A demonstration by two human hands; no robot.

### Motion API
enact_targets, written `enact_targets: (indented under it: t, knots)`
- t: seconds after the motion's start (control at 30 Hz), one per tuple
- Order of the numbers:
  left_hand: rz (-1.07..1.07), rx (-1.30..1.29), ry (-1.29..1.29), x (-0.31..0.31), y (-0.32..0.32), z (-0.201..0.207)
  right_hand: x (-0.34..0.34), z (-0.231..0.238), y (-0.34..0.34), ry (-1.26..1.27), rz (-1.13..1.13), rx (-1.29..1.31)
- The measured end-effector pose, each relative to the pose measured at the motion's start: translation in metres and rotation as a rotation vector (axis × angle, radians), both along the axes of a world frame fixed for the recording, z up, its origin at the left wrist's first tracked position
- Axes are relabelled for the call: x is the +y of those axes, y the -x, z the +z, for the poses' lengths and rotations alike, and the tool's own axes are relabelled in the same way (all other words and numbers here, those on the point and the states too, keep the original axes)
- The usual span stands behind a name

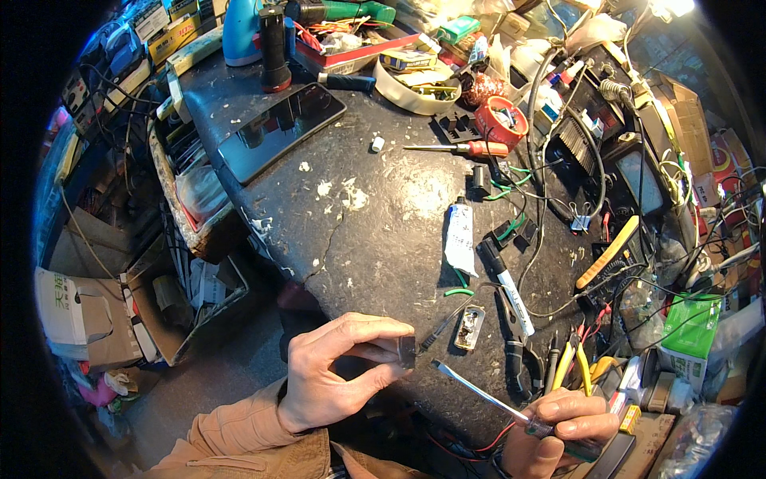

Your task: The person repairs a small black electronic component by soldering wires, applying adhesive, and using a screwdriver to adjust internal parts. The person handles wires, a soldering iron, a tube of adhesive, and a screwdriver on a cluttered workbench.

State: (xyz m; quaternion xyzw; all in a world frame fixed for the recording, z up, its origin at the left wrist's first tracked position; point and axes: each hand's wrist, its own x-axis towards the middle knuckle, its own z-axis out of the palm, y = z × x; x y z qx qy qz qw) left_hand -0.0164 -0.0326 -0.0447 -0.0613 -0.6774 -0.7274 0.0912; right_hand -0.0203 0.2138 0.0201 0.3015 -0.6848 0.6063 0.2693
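Note:
My left hand (331,375) pinches a small dark rectangular piece (407,352) between thumb and fingers, just above the bench's near edge. What kind of part it is I cannot make out. In my right hand (562,431) is a flathead screwdriver (479,390), its bare shank slanting up and left. The blade tip points toward the dark piece, a short way apart from it. Beyond the tip, a small open metal-edged part (469,328) lies on the bench, beside a thin dark cord (440,328).
On the dark workbench (375,239) lie a phone (282,132), a red-handled screwdriver (479,149), a glue tube (459,235) and a white marker (515,302). Yellow-handled pliers (576,363) stand near my right hand. Cables and clutter crowd the right side; an open cardboard box (179,315) sits at left.

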Motion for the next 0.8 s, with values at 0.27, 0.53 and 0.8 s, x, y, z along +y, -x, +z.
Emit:
enact_targets:
  t: [0.27, 0.53, 0.8]
  knots:
    - [-0.003, -0.012, -0.023, 0.000, 0.000, 0.000, 0.003, 0.001, -0.001, -0.010, -0.015, -0.018]
    - [0.001, -0.009, -0.016, -0.001, -0.002, 0.000, 0.000, -0.012, 0.004, 0.098, -0.432, -0.085]
    - [-0.004, -0.072, -0.089, -0.008, -0.009, 0.005, -0.001, -0.003, 0.012, 0.198, -0.280, -0.257]
